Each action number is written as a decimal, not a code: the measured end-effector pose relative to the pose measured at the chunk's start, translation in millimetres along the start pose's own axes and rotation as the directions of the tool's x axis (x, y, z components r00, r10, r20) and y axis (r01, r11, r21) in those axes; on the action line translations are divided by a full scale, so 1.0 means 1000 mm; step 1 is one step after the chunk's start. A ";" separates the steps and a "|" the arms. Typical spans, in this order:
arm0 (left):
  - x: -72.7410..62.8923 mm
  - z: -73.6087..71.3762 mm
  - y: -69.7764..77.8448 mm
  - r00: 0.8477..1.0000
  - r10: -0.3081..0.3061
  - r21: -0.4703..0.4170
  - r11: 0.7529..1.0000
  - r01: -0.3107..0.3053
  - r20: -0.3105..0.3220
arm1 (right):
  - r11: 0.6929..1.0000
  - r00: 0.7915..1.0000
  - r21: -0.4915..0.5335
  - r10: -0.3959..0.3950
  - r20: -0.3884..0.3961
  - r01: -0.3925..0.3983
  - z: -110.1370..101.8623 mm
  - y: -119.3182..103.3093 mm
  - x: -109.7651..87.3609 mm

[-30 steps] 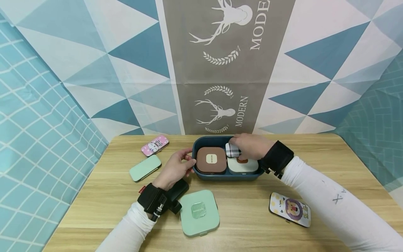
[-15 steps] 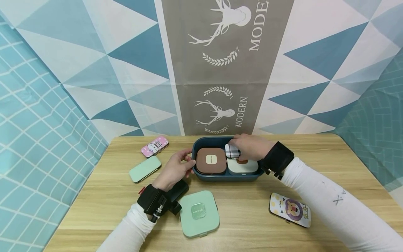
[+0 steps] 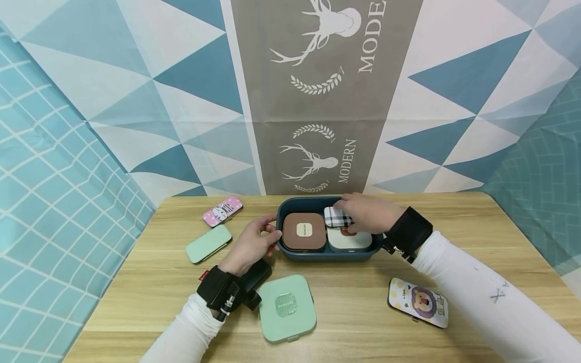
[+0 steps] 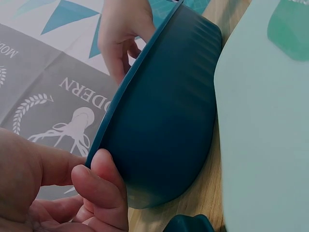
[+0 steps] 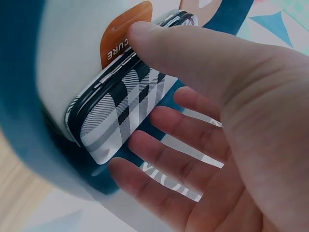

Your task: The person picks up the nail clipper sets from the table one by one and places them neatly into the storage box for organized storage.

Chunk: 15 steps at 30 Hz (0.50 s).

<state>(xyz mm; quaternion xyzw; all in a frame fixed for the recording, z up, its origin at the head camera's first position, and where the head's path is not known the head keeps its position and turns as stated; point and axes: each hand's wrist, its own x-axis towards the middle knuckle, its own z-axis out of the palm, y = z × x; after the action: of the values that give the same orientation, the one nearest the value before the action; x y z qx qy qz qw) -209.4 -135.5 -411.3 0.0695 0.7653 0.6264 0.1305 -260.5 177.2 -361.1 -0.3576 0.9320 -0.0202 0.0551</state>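
Note:
My left hand (image 3: pixel 249 243) pinches the left rim of a dark blue plastic bin (image 3: pixel 324 257) between thumb and fingers. Inside the bin lie a square brown manicure case (image 3: pixel 292 244) on the left and a white one (image 3: pixel 353 244) with an orange label on the right. A small black-and-white plaid case (image 3: pixel 334 217) lies along the back of the white case. Over it is my right hand (image 3: pixel 368 212). In the right wrist view the thumb rests by its hinge edge, while the loosely extended fingers (image 5: pixel 159 140) stand just off its far side.
A square mint manicure case (image 3: pixel 288 315) lies in front of the bin. At left are a slim mint case (image 3: pixel 209 243) and a pink cartoon case (image 3: pixel 223 210). A lion-print case (image 3: pixel 418 302) lies at right, near my right sleeve. A patterned wall covering (image 3: pixel 313 121) stands behind the table.
My right hand has loosened and shifted slightly right, showing more of the plaid case, which stays in place in the bin. The left hand keeps its hold on the rim.

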 end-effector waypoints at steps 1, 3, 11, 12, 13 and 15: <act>0.000 0.000 0.000 1.000 -0.002 0.000 1.000 0.002 -0.002 | 1.000 1.000 0.005 -0.001 -0.008 0.001 0.000 0.000 -0.001; 0.000 0.000 0.000 1.000 0.002 0.003 1.000 -0.002 0.003 | 1.000 1.000 0.013 0.000 -0.017 0.001 -0.001 0.001 -0.004; 0.000 0.000 0.000 1.000 0.011 0.002 1.000 -0.011 0.005 | 1.000 0.999 0.001 0.009 -0.040 -0.009 -0.006 0.002 -0.015; 0.000 -0.001 -0.001 1.000 0.010 0.003 1.000 -0.010 0.004 | 1.000 0.999 -0.002 0.001 -0.050 -0.001 -0.006 0.002 -0.016; 0.000 0.000 -0.001 1.000 0.010 0.004 1.000 -0.010 0.003 | 1.000 0.998 -0.007 -0.003 -0.060 0.003 -0.007 0.002 -0.018; 0.000 0.000 -0.001 1.000 0.008 0.007 1.000 -0.008 0.002 | 1.000 0.996 -0.019 -0.019 -0.082 0.018 -0.008 0.001 -0.021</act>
<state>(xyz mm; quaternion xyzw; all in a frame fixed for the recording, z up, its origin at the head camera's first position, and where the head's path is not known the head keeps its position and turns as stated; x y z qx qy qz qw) -209.5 -136.1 -412.4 0.0734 0.7670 0.6243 0.1286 -246.7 192.4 -351.4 -0.3657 0.9303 -0.0268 0.0134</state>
